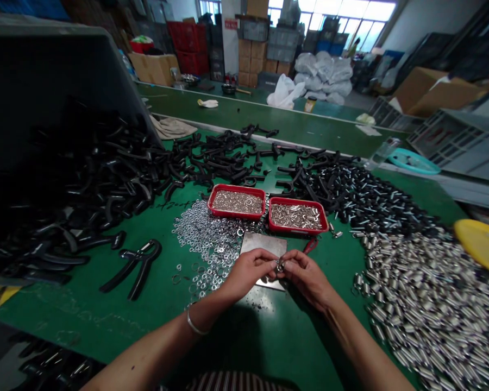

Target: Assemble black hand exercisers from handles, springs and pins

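My left hand and my right hand meet over a flat metal plate, fingertips pinched together. Between them is a small shiny metal part, mostly covered by the fingers, so its exact kind is unclear. Loose washers and nuts lie spread to the left of the plate. Just beyond it stand two red trays, one with tiny rings and one with small metal pins. A red-handled tool lies beside my right hand.
Metal springs are heaped at the right, below black-headed bolts. Black handles spill from a large grey bin at the left. An assembled black hand clamp lies at the left front. A yellow lid sits at the right edge.
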`<action>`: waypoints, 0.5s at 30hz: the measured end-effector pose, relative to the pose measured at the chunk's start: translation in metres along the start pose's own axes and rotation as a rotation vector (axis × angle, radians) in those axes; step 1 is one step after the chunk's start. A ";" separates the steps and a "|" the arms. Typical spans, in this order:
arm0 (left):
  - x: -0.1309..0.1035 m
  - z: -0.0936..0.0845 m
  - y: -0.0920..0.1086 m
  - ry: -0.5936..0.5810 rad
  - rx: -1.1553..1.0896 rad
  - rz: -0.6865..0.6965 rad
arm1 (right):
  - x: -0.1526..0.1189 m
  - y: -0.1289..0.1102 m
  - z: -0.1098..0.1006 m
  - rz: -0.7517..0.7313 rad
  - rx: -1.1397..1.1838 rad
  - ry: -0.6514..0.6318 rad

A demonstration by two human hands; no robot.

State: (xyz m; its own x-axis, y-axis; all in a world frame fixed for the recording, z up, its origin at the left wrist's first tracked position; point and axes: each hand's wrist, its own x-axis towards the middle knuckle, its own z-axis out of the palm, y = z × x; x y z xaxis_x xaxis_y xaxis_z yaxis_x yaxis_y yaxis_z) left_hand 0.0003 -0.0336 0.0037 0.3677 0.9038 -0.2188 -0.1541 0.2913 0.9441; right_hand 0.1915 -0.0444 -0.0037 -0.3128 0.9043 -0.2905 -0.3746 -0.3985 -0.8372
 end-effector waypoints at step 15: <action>0.011 -0.006 -0.007 -0.033 0.050 0.186 | 0.020 0.004 0.010 0.021 0.278 0.165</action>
State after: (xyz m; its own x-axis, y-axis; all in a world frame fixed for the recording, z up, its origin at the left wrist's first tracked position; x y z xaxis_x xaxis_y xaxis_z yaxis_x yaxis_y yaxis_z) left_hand -0.0001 -0.0232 -0.0067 0.3674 0.9295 -0.0317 -0.1771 0.1034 0.9787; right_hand 0.1753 -0.0292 -0.0080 -0.1856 0.8992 -0.3962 -0.6010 -0.4229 -0.6782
